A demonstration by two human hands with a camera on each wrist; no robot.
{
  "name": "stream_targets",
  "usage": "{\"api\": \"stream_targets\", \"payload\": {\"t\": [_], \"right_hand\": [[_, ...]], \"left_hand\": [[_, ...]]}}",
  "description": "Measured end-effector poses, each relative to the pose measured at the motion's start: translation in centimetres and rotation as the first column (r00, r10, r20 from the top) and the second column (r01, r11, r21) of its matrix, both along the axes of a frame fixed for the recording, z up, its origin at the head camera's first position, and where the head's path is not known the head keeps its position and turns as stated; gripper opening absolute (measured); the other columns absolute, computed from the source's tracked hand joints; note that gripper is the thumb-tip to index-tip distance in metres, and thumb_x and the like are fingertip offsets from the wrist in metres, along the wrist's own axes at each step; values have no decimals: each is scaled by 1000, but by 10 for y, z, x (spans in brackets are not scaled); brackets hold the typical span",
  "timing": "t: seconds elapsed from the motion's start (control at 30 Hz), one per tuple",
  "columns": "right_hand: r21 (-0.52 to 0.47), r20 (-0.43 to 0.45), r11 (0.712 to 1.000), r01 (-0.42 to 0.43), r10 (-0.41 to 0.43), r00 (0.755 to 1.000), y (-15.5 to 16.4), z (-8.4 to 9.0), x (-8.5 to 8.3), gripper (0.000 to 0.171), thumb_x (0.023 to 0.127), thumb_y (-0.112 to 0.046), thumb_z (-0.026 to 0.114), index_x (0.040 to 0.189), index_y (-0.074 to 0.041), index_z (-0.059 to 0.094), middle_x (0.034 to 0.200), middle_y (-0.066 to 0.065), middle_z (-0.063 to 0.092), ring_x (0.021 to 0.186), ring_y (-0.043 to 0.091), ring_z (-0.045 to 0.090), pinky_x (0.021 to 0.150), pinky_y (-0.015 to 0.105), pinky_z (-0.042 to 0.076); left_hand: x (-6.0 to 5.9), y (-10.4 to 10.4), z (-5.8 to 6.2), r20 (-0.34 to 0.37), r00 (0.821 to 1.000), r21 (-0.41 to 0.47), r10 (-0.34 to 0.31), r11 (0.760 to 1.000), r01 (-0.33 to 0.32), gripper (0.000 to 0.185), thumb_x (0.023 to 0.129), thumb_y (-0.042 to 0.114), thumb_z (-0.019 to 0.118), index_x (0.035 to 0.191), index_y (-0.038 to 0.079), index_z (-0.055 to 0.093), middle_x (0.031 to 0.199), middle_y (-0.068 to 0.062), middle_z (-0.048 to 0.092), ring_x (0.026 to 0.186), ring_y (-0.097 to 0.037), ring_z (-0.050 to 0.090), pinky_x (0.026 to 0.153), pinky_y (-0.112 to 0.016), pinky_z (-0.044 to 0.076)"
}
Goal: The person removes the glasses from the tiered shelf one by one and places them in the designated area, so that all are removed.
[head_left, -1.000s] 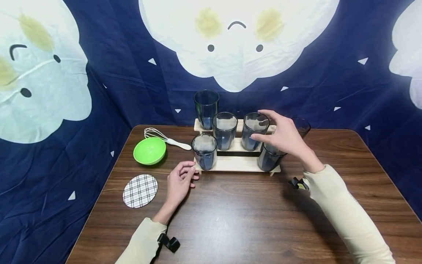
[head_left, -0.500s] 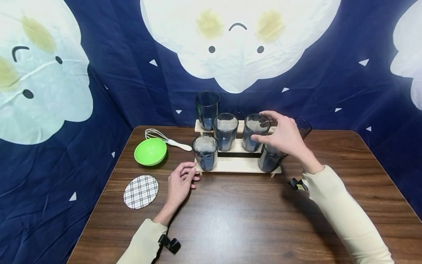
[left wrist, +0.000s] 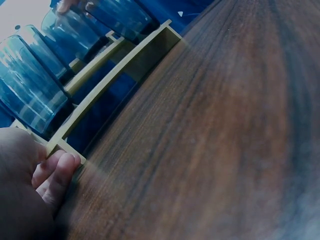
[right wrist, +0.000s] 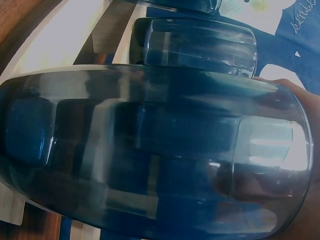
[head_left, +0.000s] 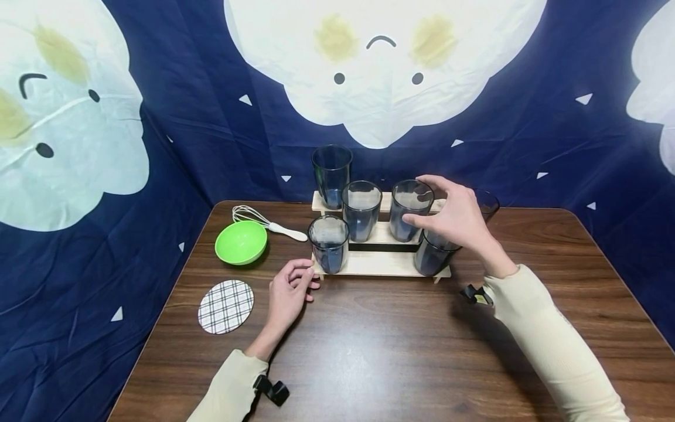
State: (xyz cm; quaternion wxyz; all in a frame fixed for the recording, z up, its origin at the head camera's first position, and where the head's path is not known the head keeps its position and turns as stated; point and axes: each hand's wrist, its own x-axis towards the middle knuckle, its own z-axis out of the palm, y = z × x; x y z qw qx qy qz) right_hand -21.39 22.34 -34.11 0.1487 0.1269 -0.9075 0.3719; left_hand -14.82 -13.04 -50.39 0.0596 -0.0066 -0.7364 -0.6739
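Note:
A tiered light-wood rack [head_left: 382,264] carries several dark clear glass tumblers. My right hand [head_left: 456,217] grips the upper part of the right-hand tumbler [head_left: 405,225] on the middle tier, thumb in front and fingers behind its rim. That tumbler stands upright. My left hand [head_left: 287,296] holds the rack's front left corner; in the left wrist view, fingers [left wrist: 62,170] curl at its end. The front right tumbler [head_left: 433,258] is partly hidden under my right hand and fills much of the right wrist view. Front left stands another tumbler [head_left: 328,246].
Back tumblers stand at left [head_left: 332,176] and right, the latter mostly behind my hand. Another tumbler [head_left: 361,211] is just left of the held one. A green bowl [head_left: 241,243], a white whisk [head_left: 285,231] and a checked round coaster [head_left: 225,306] lie on the table's left side.
Both hands keep their places. The tumbler in my right hand has barely risen; the rest looks the same apart from a slight camera shift.

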Motion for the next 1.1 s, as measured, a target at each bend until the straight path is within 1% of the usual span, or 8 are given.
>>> {"api": "stream_targets", "payload": {"t": [0.07,0.17,0.33,0.43,0.6,0.73,0.8,1.1], "right_hand": [[-9,-7,1000,3,-3,1000,0,1,0,78,77,-33,103,145,-12,72,137,13,76,122,32,70,103,55,56],[-25,-24,1000,3,-4,1000,-1,4,1,77,77,-32,103,145,-13,72,134,12,77,120,30,70,98,51,55],[-68,-58,998,7,-11,998,0,9,4,73,78,-31,103,143,-16,74,126,8,80,112,23,69,90,34,51],[-97,-75,995,8,-16,997,1,13,7,72,78,-29,102,143,-18,74,125,7,79,109,20,67,86,28,47],[-142,-100,990,-1,-14,995,2,17,8,72,78,-26,101,144,-20,74,123,6,79,108,17,66,91,27,49],[-181,-115,983,-15,-6,993,0,20,8,72,78,-24,101,145,-19,73,119,6,78,105,13,65,94,22,48],[-196,-125,980,-23,-2,992,-1,22,8,72,78,-22,101,144,-19,73,118,7,78,104,11,64,94,21,48],[-247,-177,968,-44,0,984,-8,35,9,74,77,-16,101,145,-17,73,120,9,78,108,7,65,101,19,48]], "left_hand": [[0,0,0,2,1000,2,-2,1000,2,17,110,3,68,126,-4,71,102,-28,80,75,-16,80,52,-28,66],[0,0,-1,-1,1000,7,-1,1000,1,17,110,3,69,125,-5,71,101,-28,80,75,-17,80,52,-28,66],[0,1,-2,-16,1000,5,3,1000,-3,18,110,3,69,125,-6,71,101,-29,79,74,-17,80,51,-28,66],[-1,1,-2,-17,1000,5,4,1000,-4,18,110,3,68,125,-6,71,101,-30,79,74,-16,80,51,-28,66],[0,1,-1,-12,1000,6,8,1000,-8,18,110,3,69,125,-6,71,100,-29,80,74,-15,80,51,-28,66],[0,0,-1,-9,1000,8,11,1000,-11,17,109,2,69,124,-5,71,100,-28,80,73,-15,79,51,-28,66],[1,1,-1,-8,1000,7,11,1000,-11,16,109,2,69,124,-5,71,99,-27,80,73,-15,79,51,-28,66],[1,1,-1,-9,1000,6,10,1000,-10,17,110,5,69,124,-6,71,101,-29,80,75,-18,80,51,-27,66]]}}
